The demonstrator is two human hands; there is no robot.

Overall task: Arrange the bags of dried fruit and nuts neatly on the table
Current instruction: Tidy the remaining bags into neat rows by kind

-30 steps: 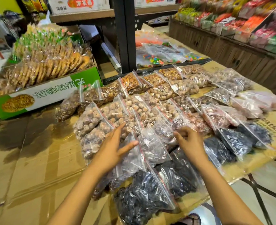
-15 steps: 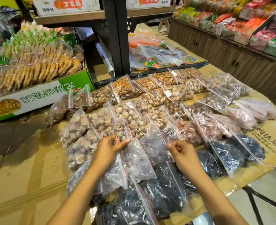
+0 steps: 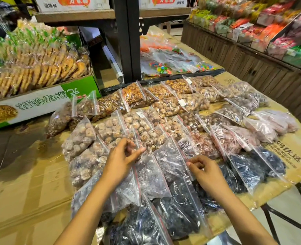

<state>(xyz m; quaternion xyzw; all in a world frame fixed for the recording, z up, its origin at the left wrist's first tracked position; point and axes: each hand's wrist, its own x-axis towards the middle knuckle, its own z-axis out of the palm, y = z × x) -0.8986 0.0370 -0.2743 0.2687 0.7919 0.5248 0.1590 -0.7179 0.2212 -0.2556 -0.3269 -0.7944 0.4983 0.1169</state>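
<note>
We stand in a shop under warm, even light. The worktop [image 3: 22,200] is covered with flattened brown cardboard and rests on black metal legs [image 3: 287,218] over a pale floor [image 3: 287,202]. Behind it a black post [image 3: 126,41] carries a wooden shelf [image 3: 75,15] holding white cartons [image 3: 72,3]. Along the right runs a dark wooden-slat counter [image 3: 252,64], topped by a sloping display of blurred, bright packets [image 3: 270,27].

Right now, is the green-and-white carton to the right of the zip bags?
No, the green-and-white carton sits to the left of the zip bags.
</note>
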